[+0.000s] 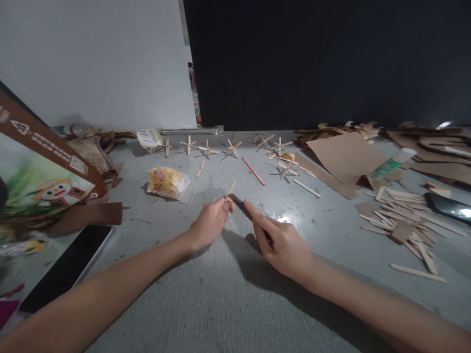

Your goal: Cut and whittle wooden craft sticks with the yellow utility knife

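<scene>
My left hand [210, 223] is closed in a pinch on a small wooden craft stick [230, 189] that points up and to the right. My right hand [281, 241] is closed round a dark slim tool [241, 205], perhaps a knife or cutter, with the forefinger laid along it. The tool's tip touches the stick near my left fingertips. Both hands hover above the grey table [221, 294], near its middle.
Several crossed-stick pieces [231, 147] stand in a row at the back. A pink pencil [253, 171], a yellow packet [167, 182], a loose stick pile [405, 220], cardboard sheets [342, 157], a glue tube [392, 163], a phone [68, 267] at left and another [447, 207] at right.
</scene>
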### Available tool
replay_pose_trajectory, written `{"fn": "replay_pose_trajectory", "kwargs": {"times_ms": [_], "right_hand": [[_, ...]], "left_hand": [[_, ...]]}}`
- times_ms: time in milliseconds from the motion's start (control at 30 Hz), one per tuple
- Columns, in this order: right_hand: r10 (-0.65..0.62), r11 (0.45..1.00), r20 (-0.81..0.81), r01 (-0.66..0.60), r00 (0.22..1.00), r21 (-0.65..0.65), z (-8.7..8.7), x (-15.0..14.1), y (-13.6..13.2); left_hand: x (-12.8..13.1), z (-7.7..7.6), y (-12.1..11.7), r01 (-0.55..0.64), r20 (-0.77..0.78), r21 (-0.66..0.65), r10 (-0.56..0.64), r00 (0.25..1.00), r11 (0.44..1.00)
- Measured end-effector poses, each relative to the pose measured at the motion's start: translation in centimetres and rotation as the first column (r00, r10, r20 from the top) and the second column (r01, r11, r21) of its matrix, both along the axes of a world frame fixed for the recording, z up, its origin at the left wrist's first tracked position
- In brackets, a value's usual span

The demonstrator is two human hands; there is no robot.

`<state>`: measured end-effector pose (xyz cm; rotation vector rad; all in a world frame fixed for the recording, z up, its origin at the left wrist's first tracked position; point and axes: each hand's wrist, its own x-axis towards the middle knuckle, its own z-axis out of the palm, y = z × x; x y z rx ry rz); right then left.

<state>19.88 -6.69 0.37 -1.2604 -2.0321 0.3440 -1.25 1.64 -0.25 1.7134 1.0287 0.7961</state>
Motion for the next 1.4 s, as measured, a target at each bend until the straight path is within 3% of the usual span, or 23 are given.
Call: {"fn": "replay_pose_trajectory", "kwargs": {"times_ms": [200,500,667,867,1100,1400], "right_hand": [[0.0,0.999,-0.07,-0.004,0.998,-0.05,0.9,-0.5,-0.4],[-0.03,0.984,-0.158,0.002,0.987,-0.177,1.3,-0.5,0.0],[-0.027,0.986,-0.125,0.005,0.992,-0.167,1.5,-0.4,-0.2],[-0.017,0.989,-0.076,0.005,0.997,-0.15,1.7,-0.1,-0.2],[-0.006,1.0,-0.038,0.005,0.999,-0.029,1.2,0.0,0.0],[-0.021,0.999,0.028,0.022,0.999,-0.029,0.8,-0.5,-0.5]], "left_hand": [[0.2,0.3,0.1,-0.005,-0.021,0.028,0.005,1.0,1.0],[-0.1,0.3,0.6,0.18,0.137,-0.19,-0.155,0.978,0.965],[-0.4,0.0,1.0,0.296,0.228,-0.195,-0.25,0.941,0.935],[-0.4,-0.1,1.2,0.339,0.246,-0.162,-0.295,0.923,0.927],[-0.1,0.4,0.9,0.193,0.177,-0.176,-0.162,0.971,0.965],[0.2,0.2,0.7,0.115,0.161,-0.139,-0.092,0.983,0.984]]}}
